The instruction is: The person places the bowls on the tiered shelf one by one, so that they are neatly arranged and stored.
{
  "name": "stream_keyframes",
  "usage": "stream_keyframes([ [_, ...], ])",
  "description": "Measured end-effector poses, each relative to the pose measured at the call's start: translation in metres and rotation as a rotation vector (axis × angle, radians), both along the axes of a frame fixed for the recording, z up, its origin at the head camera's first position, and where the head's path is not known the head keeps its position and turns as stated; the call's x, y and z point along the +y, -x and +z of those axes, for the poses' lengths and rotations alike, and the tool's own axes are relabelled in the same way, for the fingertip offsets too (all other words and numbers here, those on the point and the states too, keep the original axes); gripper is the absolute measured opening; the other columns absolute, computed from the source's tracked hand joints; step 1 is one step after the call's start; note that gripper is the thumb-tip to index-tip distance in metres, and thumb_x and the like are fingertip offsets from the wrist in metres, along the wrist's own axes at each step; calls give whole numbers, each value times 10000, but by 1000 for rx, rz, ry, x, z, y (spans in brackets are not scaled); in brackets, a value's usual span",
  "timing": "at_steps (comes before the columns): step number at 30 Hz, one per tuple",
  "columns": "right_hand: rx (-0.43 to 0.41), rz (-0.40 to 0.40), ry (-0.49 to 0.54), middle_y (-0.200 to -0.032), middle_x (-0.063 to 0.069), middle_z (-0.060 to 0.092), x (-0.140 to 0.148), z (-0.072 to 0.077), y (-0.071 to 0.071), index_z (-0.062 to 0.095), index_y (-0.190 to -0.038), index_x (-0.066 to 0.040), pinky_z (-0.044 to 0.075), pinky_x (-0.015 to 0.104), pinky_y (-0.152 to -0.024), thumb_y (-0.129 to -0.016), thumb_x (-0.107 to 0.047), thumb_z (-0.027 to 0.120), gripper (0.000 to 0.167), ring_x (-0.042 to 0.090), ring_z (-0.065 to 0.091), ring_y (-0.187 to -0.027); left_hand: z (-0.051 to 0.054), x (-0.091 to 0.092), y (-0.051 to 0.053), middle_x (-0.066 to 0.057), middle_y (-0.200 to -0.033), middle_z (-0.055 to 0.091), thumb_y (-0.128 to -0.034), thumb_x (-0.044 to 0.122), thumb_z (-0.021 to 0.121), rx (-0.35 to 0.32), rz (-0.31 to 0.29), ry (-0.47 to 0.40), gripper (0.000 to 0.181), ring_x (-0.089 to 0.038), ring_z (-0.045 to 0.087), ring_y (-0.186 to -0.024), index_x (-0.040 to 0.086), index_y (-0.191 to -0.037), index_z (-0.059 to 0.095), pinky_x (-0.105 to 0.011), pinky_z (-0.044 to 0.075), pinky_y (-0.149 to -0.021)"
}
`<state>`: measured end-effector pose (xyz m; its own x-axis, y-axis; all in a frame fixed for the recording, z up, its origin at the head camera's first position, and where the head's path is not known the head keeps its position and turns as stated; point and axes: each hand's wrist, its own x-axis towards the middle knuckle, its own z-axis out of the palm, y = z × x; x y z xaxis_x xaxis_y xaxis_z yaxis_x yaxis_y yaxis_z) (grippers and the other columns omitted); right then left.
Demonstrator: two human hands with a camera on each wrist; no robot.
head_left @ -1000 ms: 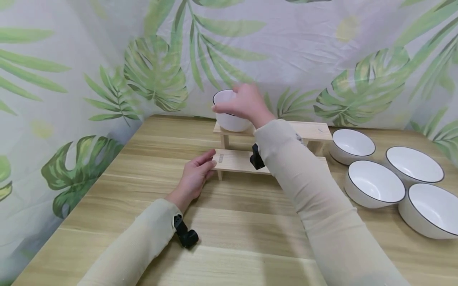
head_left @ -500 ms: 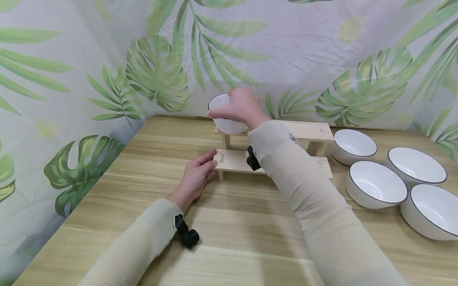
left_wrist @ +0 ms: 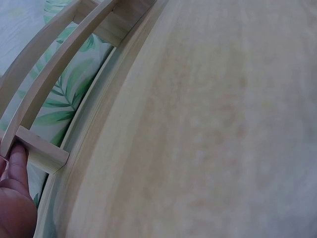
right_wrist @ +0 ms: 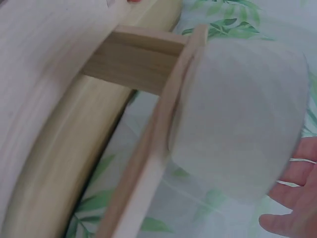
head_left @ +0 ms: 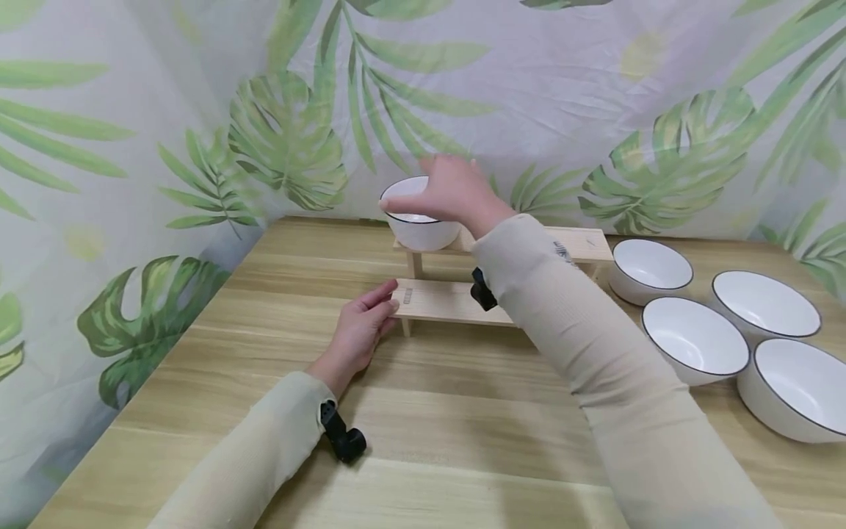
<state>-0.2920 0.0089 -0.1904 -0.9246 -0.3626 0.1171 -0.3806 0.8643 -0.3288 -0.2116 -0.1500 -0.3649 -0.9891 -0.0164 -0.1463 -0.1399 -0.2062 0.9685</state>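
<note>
A white bowl with a dark rim rests upright at the left end of the upper tier of a two-tier wooden rack. My right hand is at the bowl's right side, thumb stretched across in front of its rim and fingers spread. In the right wrist view, fingers lie along the bowl's edge, loosely extended; contact is hard to tell. My left hand pinches the left end of the lower tier, a finger beside the short leg. My right sleeve hides part of the rack.
On the right of the wooden table stand several white bowls: a small one by the rack, another in front, and larger ones farther right. A leaf-patterned cloth hangs behind the table.
The bowl has shifted slightly left on the upper tier with my right hand. The right hand's grip has since loosened, and its wrist moved slightly right. The left hand has stayed at the rack.
</note>
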Motion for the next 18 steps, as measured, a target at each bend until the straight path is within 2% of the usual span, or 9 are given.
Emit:
stream_keyframes([
  [2, -2, 17, 26, -1335, 58, 506, 6, 5, -3, 381, -1414, -121, 340, 354, -1033, -669, -733, 561, 982, 222, 437, -1225, -1, 0, 0, -93, -1433, 393, -905, 11, 522, -1, 1, 3, 470, 20, 565, -846, 56, -1366, 447, -124, 497, -686],
  [6, -36, 39, 56, -1466, 74, 353, 18, 15, -9, 259, -1464, -85, 282, 323, -1092, -704, -712, 564, 1031, 203, 300, -1348, 0, 0, 0, -93, -1442, 384, -908, 16, 519, 2, -10, 14, 470, 25, 562, -859, 55, -1369, 440, -122, 496, -696],
  [13, -112, 17, 143, -1527, 7, 227, 33, 27, -22, 191, -1484, -125, 199, 299, -1129, -700, -707, 592, 1056, 137, 186, -1392, -1, 0, 2, -80, -1441, 390, -908, 19, 523, -2, -9, 12, 469, 16, 569, -897, 65, -1368, 447, -128, 500, -699],
  [18, -122, -5, 161, -1533, -24, 195, 44, 36, -32, 171, -1490, -164, 187, 327, -1134, -697, -720, 590, 1055, 134, 164, -1395, -2, 0, 2, -68, -1444, 389, -906, 20, 523, -3, -7, 14, 473, 7, 557, -943, 71, -1370, 446, -130, 499, -709],
])
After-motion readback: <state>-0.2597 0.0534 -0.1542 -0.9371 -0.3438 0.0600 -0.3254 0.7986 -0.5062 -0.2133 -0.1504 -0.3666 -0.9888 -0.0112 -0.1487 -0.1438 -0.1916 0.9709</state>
